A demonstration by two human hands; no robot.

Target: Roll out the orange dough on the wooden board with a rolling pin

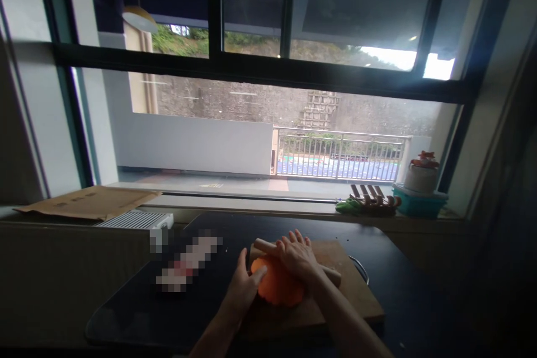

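Observation:
A flat orange sheet of dough or clay (279, 285) with a wavy edge lies on a wooden board (352, 296). Across its far side rests a pale wooden rolling pin (331, 274), slanting from upper left to lower right. My right hand (297, 254) lies flat over the pin's middle, fingers stretched out past it, hiding part of it. At the sheet's left edge is my left hand (245, 285), its thumb on the orange surface and its fingers apart from the thumb. Whether the left fingers touch the board cannot be made out.
The board stands on a dark table (201, 313), with a metal handle (361, 269) at its right edge. A pixelated item (188, 263) lies left. Along the windowsill are a brown paper envelope (88, 201), brown objects (373, 199) and a teal box (422, 201).

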